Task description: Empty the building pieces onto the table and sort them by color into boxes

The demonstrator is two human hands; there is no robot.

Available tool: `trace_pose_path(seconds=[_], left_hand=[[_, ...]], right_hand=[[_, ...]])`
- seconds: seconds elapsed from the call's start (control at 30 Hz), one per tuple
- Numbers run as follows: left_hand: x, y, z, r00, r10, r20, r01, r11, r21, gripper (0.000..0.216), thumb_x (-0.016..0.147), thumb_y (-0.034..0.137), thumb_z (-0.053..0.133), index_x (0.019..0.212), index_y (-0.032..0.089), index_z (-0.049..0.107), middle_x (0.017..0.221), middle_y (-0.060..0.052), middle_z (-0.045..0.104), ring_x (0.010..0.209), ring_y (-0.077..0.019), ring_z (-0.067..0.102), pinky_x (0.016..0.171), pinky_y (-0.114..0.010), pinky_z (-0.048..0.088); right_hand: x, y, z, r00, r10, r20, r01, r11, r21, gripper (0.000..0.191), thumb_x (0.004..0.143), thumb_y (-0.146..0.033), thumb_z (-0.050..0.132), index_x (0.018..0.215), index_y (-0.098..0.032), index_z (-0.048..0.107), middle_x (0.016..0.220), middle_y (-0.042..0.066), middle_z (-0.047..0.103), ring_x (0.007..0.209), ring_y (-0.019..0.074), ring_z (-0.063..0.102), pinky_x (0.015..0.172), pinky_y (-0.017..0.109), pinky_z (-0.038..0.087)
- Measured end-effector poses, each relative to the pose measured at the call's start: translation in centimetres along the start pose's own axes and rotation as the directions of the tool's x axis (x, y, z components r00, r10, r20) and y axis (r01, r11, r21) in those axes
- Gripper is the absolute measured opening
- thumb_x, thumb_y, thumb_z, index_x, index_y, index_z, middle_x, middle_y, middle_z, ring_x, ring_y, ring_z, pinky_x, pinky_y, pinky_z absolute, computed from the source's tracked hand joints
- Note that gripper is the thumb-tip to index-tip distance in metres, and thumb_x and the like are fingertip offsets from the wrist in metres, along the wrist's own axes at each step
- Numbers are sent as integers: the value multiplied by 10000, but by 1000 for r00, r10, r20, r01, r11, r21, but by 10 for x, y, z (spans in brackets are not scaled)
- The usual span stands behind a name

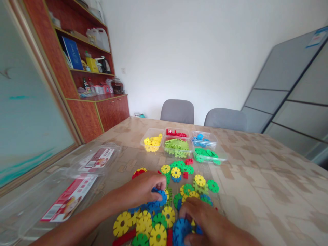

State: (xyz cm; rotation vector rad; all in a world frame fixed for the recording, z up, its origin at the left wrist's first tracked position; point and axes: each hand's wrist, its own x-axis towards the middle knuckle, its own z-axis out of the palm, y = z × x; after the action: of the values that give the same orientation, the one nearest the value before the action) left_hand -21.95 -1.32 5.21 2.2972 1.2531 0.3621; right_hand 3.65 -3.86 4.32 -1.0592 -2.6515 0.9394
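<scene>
A pile of flat plastic gear-shaped pieces (179, 177) in yellow, green, blue and red lies on the patterned table (269, 191) in front of me. My left hand (143, 189) is closed, its fingertips pinching a blue gear piece (161, 196) at the pile's middle. My right hand (205, 218) rests at the pile's near edge, fingers curled over a large blue gear piece (180, 230). Yellow gear pieces (143, 223) lie between and below my hands.
Several clear trays stand beyond the pile: yellow pieces (152, 140), red (176, 133), light green (176, 147), blue (203, 138), green (208, 155). A clear box and lid with red labels (84, 171) lie left. Two grey chairs (178, 111) and a wooden shelf unit (84, 68) stand behind.
</scene>
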Motion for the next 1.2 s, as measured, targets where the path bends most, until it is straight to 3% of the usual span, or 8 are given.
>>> trace_pose_path(seconds=[0.17, 0.3, 0.4, 0.57, 0.73, 0.9, 1.1, 1.2], left_hand=[[2, 3, 0, 999, -24, -36, 24, 1000, 0, 101, 723, 170, 675, 786, 202, 603, 794, 42, 602, 782, -155, 554, 651, -214, 334], [4, 9, 0, 997, -68, -47, 60, 986, -157, 94, 693, 162, 687, 759, 181, 622, 668, 59, 528, 635, -111, 481, 558, -194, 300], [4, 16, 1, 995, -92, -42, 73, 938, -338, 99, 687, 183, 679, 761, 169, 615, 570, 85, 399, 524, -78, 347, 473, -184, 228], [2, 31, 7, 998, -56, -21, 34, 821, -570, 134, 701, 231, 667, 776, 158, 584, 591, 79, 426, 539, -74, 359, 482, -166, 267], [3, 34, 17, 997, -64, -43, 24, 787, -616, 115, 690, 195, 660, 761, 152, 581, 625, 61, 507, 568, -86, 425, 516, -175, 321], [7, 25, 25, 987, -68, -143, -35, 786, -618, 116, 713, 195, 673, 773, 159, 580, 643, 64, 533, 584, -88, 453, 537, -175, 340], [8, 27, 30, 986, -63, -155, -42, 802, -596, 133, 671, 158, 669, 759, 157, 569, 650, 60, 539, 598, -96, 473, 542, -182, 346], [6, 31, 29, 990, -55, -130, -36, 791, -610, 117, 686, 142, 633, 779, 162, 565, 668, 56, 546, 612, -99, 491, 559, -185, 363]], right_hand=[[0, -1, -1, 999, 27, -35, -20, 978, 206, 233, 645, -73, 712, 769, -205, 565, 706, -55, 535, 638, 109, 487, 550, 190, 322], [8, 7, -6, 992, 40, -122, 11, 920, 392, 194, 670, -104, 631, 682, -199, 463, 591, -79, 391, 532, 80, 360, 467, 189, 247], [16, 14, -4, 974, 98, -204, 31, 835, 549, 220, 733, -238, 627, 710, -214, 409, 584, -82, 377, 483, 73, 369, 424, 174, 270], [21, 17, 9, 982, 154, -110, -21, 667, 745, 420, 747, -546, 664, 813, -225, 403, 544, -88, 457, 420, 75, 458, 380, 158, 368], [21, 13, 13, 995, 59, -81, 33, 567, 823, 496, 722, -613, 689, 839, -213, 420, 631, -59, 534, 488, 76, 553, 442, 158, 437], [20, 12, 7, 996, 40, -80, 47, 525, 850, 476, 810, -619, 596, 947, -178, 478, 672, -4, 624, 533, 95, 602, 515, 195, 479], [23, 13, 16, 988, 22, -153, 113, 572, 812, 454, 737, -553, 713, 894, -190, 490, 703, -34, 561, 557, 81, 563, 491, 173, 467], [23, 14, 17, 988, 61, -140, 73, 613, 787, 451, 755, -580, 679, 893, -193, 494, 668, -39, 552, 520, 75, 532, 475, 174, 456]])
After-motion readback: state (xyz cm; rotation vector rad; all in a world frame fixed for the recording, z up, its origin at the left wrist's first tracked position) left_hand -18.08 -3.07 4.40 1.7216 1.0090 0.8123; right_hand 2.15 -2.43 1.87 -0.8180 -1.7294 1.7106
